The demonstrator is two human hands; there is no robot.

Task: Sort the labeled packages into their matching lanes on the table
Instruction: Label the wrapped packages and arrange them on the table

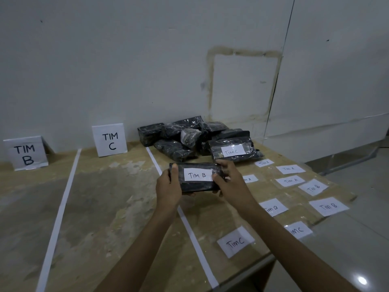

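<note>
Black package point(200, 187) (label point(197, 175) "TIM B") in curled grip of left hand point(168, 186) and right hand point(229, 182)

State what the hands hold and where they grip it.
The TIM B package, by its short ends: left hand on the left, right hand on the right.

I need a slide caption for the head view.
Left hand and right hand hold the TIM B package over the table.
</note>
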